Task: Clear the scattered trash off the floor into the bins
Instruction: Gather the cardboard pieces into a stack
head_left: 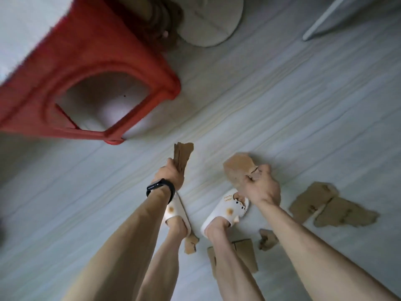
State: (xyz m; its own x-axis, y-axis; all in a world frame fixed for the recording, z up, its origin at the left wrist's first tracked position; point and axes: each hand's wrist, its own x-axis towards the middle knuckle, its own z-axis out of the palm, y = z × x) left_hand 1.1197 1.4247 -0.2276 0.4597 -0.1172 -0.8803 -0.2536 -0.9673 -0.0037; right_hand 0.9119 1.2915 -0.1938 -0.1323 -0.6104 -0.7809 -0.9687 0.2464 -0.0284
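My left hand (171, 174) is curled tight round a thin stack of torn cardboard (182, 155), held upright with its ragged ends sticking out above my fist. My right hand (263, 187) pinches one larger brown piece (237, 168) between thumb and bent fingers, just above my right slipper (227, 209). The worry is the left-hand stack: the sheets are loose against each other and gripped only at their lower end, so I judge that a swing toward the red bin (97, 44) could fan them out and let one slide back to the floor (282, 105). The right piece is torn near my thumb and might rip further if I squeeze it. The bin stands up and to my left, well apart from both hands, its opening turned my way, so a careless toss could hit the rim. More scraps lie around me: two big pieces (312, 200) side by side to my right, a small crumpled one (268, 236) by my right forearm, a flat piece (245, 253) behind my right heel, and another (192, 243) at my left heel, which I could easily tread on. A round beige base (212, 20) sits beyond the bin, near a white leg (325, 16).
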